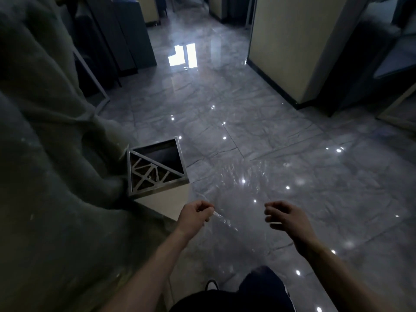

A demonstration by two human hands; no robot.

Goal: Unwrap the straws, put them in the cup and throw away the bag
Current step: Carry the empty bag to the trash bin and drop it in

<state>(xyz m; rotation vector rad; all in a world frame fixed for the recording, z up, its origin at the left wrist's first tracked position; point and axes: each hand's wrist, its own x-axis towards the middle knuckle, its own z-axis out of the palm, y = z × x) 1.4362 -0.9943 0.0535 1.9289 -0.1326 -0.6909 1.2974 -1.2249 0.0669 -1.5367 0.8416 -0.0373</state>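
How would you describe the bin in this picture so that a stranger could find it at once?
Start from the draped grey cloth that fills the left side, and follow its folds down to the glossy tiled floor. There stands the square metal bin, ahead of the left hand. Half its top is an open dark hole, half a triangular metal lattice.

Dim room, glossy grey marble floor (281,136) (ceiling-light glints, window reflection), cream pillar (299,46) with dark skirting, grey draped cloth (45,131) left

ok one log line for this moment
left hand: pinches clear bag | right hand: holds nothing | bin: ahead left, open | bag not yet binned
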